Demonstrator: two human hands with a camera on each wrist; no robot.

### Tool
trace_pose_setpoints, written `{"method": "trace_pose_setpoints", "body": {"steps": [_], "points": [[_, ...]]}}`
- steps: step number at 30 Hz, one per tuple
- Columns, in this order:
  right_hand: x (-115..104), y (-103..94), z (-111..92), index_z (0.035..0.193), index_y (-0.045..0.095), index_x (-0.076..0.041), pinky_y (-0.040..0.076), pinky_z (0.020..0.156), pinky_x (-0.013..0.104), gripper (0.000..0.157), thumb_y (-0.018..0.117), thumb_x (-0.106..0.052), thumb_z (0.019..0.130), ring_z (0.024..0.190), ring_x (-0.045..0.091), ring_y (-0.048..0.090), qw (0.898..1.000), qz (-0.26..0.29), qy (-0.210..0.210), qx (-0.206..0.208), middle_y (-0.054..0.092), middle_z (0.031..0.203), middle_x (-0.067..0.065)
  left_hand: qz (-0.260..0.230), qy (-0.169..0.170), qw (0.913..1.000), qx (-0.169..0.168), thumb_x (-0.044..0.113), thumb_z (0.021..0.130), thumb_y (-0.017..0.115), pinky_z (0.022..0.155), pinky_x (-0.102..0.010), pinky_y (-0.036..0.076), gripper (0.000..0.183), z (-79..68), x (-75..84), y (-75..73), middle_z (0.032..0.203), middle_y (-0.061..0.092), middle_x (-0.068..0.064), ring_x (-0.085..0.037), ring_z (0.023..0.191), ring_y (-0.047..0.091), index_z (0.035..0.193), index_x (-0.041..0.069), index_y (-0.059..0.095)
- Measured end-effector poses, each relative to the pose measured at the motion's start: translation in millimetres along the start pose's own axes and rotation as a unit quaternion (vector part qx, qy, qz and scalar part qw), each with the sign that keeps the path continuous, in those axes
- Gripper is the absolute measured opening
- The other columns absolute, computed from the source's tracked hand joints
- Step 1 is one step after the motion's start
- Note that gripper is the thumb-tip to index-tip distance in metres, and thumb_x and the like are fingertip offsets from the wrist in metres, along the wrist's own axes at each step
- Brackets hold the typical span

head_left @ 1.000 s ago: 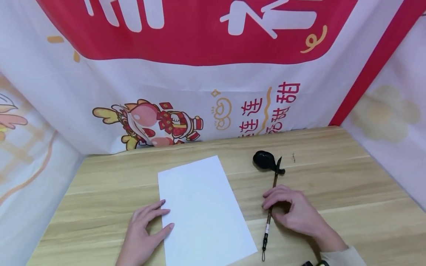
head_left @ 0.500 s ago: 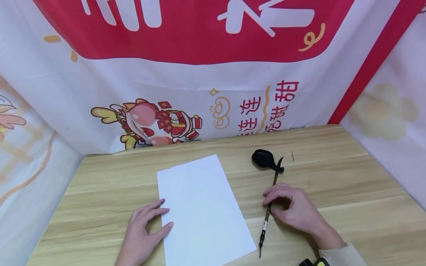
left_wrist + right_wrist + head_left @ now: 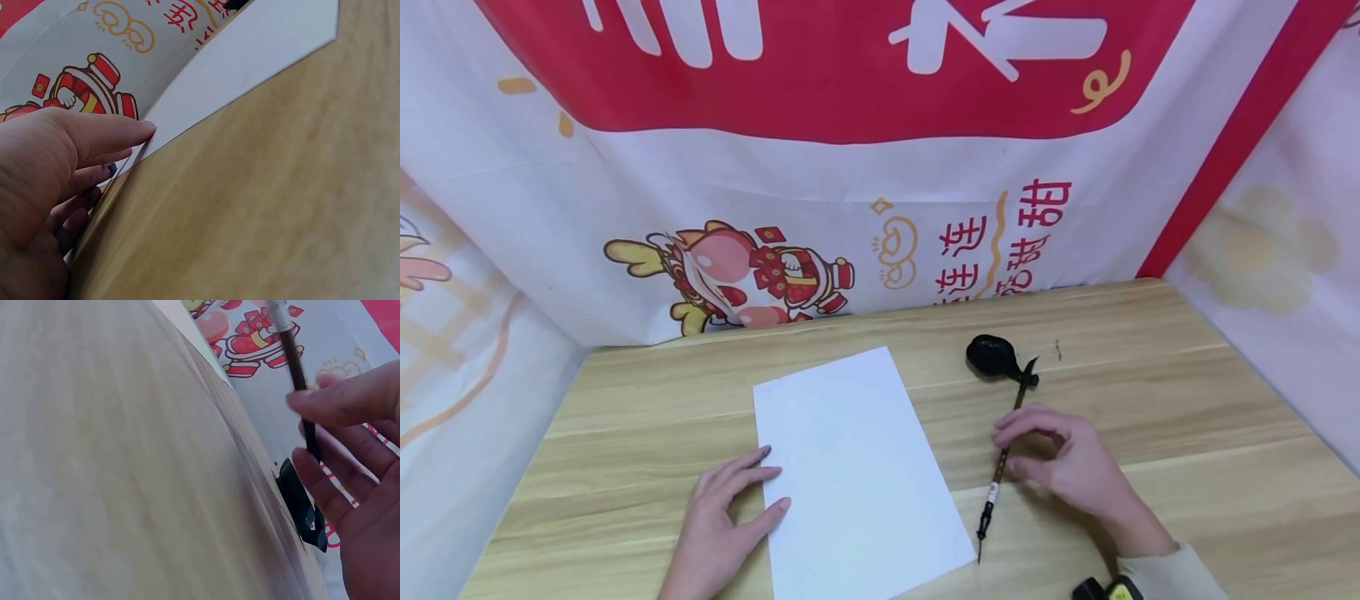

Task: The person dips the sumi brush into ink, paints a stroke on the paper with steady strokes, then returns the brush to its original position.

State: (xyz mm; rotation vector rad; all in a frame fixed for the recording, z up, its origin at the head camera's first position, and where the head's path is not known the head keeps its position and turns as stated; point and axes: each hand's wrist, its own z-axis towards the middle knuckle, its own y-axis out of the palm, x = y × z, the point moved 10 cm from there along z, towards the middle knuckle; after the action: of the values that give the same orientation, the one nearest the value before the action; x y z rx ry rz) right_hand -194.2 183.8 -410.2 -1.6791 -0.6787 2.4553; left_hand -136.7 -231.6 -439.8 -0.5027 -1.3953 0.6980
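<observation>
A white sheet of paper (image 3: pixel 857 467) lies slightly turned on the table. My left hand (image 3: pixel 718 517) rests at its left edge, thumb and fingertips touching the sheet with the fingers spread. In the left wrist view the thumb (image 3: pixel 119 132) lies along the paper's edge. To the right of the sheet, my right hand (image 3: pixel 1067 467) pinches the brown handle of a writing brush (image 3: pixel 997 475). The brush's dark bristle end is over the stubby end of a black ink dish (image 3: pixel 992 357); whether they touch I cannot tell. The brush's looped tail points toward me.
The wooden table (image 3: pixel 647 442) meets a printed cloth backdrop (image 3: pixel 820 179) at its far edge. Small dark marks (image 3: pixel 1058 350) show on the wood right of the dish. A black and yellow object (image 3: pixel 1108 590) sits at the right wrist, by the sleeve.
The brush's looped tail has shifted up and a little left in the head view, and the right hand has risen slightly with it. My left hand and the paper have stayed put.
</observation>
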Motion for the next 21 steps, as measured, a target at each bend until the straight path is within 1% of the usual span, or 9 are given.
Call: {"method": "trace_pose_setpoints", "body": {"steps": [3, 6, 7, 9, 12, 15, 18, 21], "points": [[-3.2, -2.9, 0.6, 0.104, 0.079, -0.008, 0.050, 0.106, 0.017, 0.038, 0.086, 0.014, 0.073, 0.116, 0.009, 0.069, 1.000, 0.026, -0.008, 0.007, 0.077, 0.116, 0.020, 0.001, 0.000, 1.0000, 0.000, 0.030, 0.087, 0.091, 0.107, -0.031, 0.036, 0.036, 0.3, 0.2, -0.1, 0.151, 0.067, 0.006, -0.009, 0.133, 0.045, 0.121, 0.029, 0.079], [-6.3, -4.9, 0.5, 0.105, 0.078, -0.004, 0.051, 0.106, 0.018, 0.038, 0.085, 0.016, 0.074, 0.116, 0.010, 0.070, 0.999, 0.047, -0.019, 0.012, 0.076, 0.116, 0.022, 0.000, 0.001, 1.0000, 0.001, 0.030, 0.087, 0.092, 0.107, -0.032, 0.035, 0.036, 0.3, 0.4, -0.3, 0.151, 0.067, 0.006, -0.009, 0.133, 0.045, 0.121, 0.029, 0.079], [-7.1, -5.2, 0.3, 0.106, 0.078, -0.004, 0.052, 0.106, 0.019, 0.038, 0.084, 0.017, 0.074, 0.116, 0.010, 0.070, 0.998, 0.054, -0.021, 0.012, 0.076, 0.117, 0.021, 0.000, 0.001, 1.0000, 0.001, 0.030, 0.087, 0.092, 0.108, -0.033, 0.035, 0.036, 0.1, 0.1, -0.3, 0.151, 0.067, 0.006, -0.009, 0.133, 0.045, 0.121, 0.029, 0.079], [-9.2, -6.1, 0.4, 0.107, 0.077, -0.003, 0.053, 0.106, 0.020, 0.039, 0.083, 0.018, 0.075, 0.117, 0.010, 0.070, 0.997, 0.068, -0.026, 0.011, 0.077, 0.118, 0.016, -0.001, 0.000, 1.0000, 0.000, 0.030, 0.087, 0.092, 0.108, -0.034, 0.035, 0.036, 0.1, -0.4, -0.2, 0.151, 0.067, 0.007, -0.009, 0.134, 0.045, 0.121, 0.029, 0.079], [-16.5, -8.8, 2.6, 0.109, 0.074, 0.003, 0.055, 0.106, 0.024, 0.040, 0.079, 0.023, 0.074, 0.118, 0.012, 0.070, 0.994, 0.102, -0.045, 0.004, 0.077, 0.121, 0.009, -0.003, 0.000, 1.0000, 0.000, 0.029, 0.087, 0.092, 0.108, -0.036, 0.035, 0.037, 0.2, -0.8, 0.1, 0.151, 0.067, 0.007, -0.009, 0.134, 0.044, 0.121, 0.029, 0.079], [-29.6, -13.4, 7.0, 0.112, 0.072, 0.008, 0.057, 0.104, 0.026, 0.044, 0.075, 0.028, 0.073, 0.115, 0.013, 0.072, 0.987, 0.140, -0.080, -0.004, 0.076, 0.125, 0.005, -0.003, 0.001, 1.0000, 0.000, 0.029, 0.087, 0.092, 0.107, -0.036, 0.035, 0.036, 0.6, -0.6, 1.0, 0.151, 0.067, 0.006, -0.009, 0.134, 0.044, 0.121, 0.029, 0.079], [-45.2, -19.0, 11.4, 0.114, 0.069, 0.012, 0.058, 0.103, 0.027, 0.047, 0.070, 0.034, 0.072, 0.109, 0.016, 0.075, 0.976, 0.180, -0.123, -0.009, 0.076, 0.127, 0.009, -0.003, 0.002, 1.0000, 0.001, 0.029, 0.087, 0.091, 0.106, -0.034, 0.035, 0.036, 0.6, 0.9, 1.2, 0.151, 0.067, 0.006, -0.009, 0.133, 0.044, 0.121, 0.028, 0.079], [-57.4, -25.9, 16.0, 0.116, 0.068, 0.015, 0.058, 0.104, 0.028, 0.049, 0.065, 0.037, 0.072, 0.112, 0.021, 0.075, 0.962, 0.226, -0.155, -0.005, 0.077, 0.125, 0.015, -0.002, 0.001, 1.0000, 0.001, 0.028, 0.087, 0.091, 0.106, -0.034, 0.035, 0.036, 0.3, 2.2, 0.5, 0.151, 0.067, 0.005, -0.009, 0.132, 0.044, 0.121, 0.028, 0.079]]}}
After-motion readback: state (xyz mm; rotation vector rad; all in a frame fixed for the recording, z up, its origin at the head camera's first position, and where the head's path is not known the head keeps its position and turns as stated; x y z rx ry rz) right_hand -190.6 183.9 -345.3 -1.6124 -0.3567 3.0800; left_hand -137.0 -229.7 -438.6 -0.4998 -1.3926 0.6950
